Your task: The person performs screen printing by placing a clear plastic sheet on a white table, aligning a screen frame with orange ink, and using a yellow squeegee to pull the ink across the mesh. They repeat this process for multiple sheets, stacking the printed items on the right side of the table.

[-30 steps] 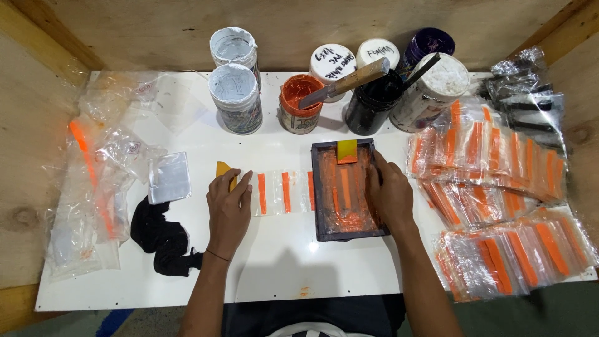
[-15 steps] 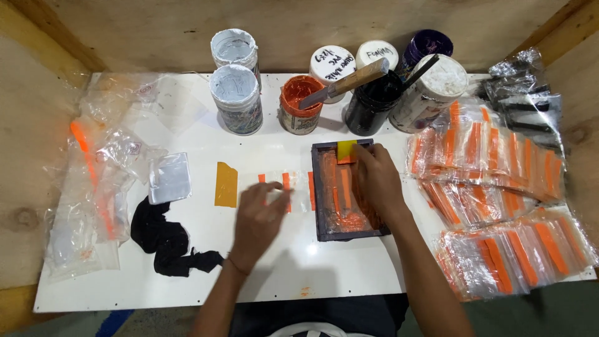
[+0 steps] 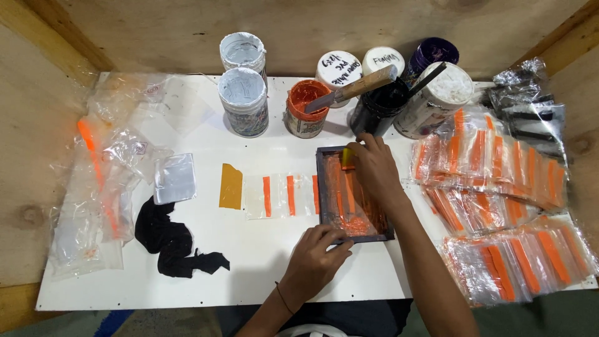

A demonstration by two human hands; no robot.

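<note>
Orange ink coats the dark rectangular screen frame [image 3: 353,195] lying flat on your white bench [image 3: 262,249]. Your left hand [image 3: 314,262] has fingers pinched on its near edge; your right hand [image 3: 373,168] has fingers clamped around a small yellow squeegee [image 3: 347,158] at its far end.

Small dark-framed printing screen [image 3: 353,195], orange ink inside, flat on white table; yellow squeegee [image 3: 347,158] at far end.

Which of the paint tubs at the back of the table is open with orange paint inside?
The lidless orange-filled paint tub, right of the two grey-white tubs.
</note>
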